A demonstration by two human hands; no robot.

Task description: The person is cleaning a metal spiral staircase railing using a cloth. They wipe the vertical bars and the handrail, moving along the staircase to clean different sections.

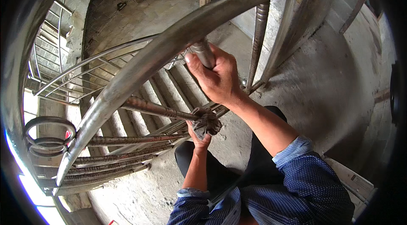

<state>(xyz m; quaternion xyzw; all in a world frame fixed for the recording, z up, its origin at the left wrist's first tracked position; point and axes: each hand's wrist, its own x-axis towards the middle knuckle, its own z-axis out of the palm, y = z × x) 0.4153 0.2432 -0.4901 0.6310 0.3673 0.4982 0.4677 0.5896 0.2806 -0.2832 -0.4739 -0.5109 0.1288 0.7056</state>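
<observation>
My right hand (219,80) is wrapped around the upper part of a metal baluster (203,52), just under the curved handrail (178,34). Lower down, my left hand (198,137) presses a crumpled grey-brown rag (206,123) around the lower end of another baluster (159,110). That one has a ringed, brownish surface. Part of the left hand's fingers is hidden behind the rag and the baluster. The bottom rail (222,110) passes close behind the rag.
Several more balusters (127,140) run along the left. Metal rings (51,136) join the handrail there. Beyond the railing, concrete steps (165,85) descend beside another railing (95,56). A thick metal post (295,18) stands at upper right. Rough concrete floor (318,78) lies right.
</observation>
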